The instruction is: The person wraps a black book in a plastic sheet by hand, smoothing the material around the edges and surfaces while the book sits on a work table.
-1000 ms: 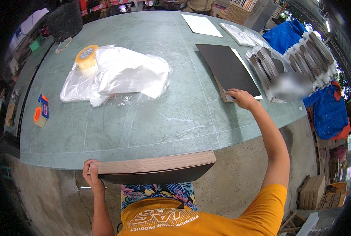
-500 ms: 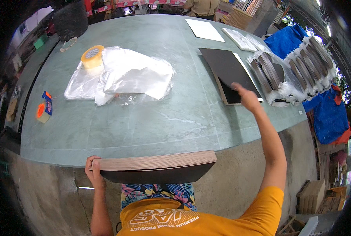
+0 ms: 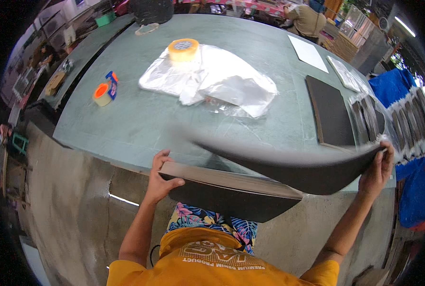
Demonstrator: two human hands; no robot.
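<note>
At the table's near edge my left hand [image 3: 159,185] is closed on the left end of a thick stack of black-faced boards [image 3: 222,195]. The stack stands on its long side, its pale layered edges facing up. My right hand [image 3: 377,170] pinches one corner of a single black sheet [image 3: 312,171]. That sheet bows in the air above the stack's right part, its far end smeared by motion. On the right of the table lies a flat pile of black sheets [image 3: 331,112].
On the green table [image 3: 141,133] are clear plastic bags [image 3: 241,90] with a yellow tape roll [image 3: 183,49] on top, and a tape dispenser [image 3: 106,90]. Plastic-wrapped bundles [image 3: 408,114] stand at the right. A white sheet [image 3: 308,53] lies farther back. A person [image 3: 307,20] is beyond the table.
My right hand has lifted a black sheet off the pile at the right and brought it nearer, over the stack. My left hand keeps its hold on the stack. The view has shifted.
</note>
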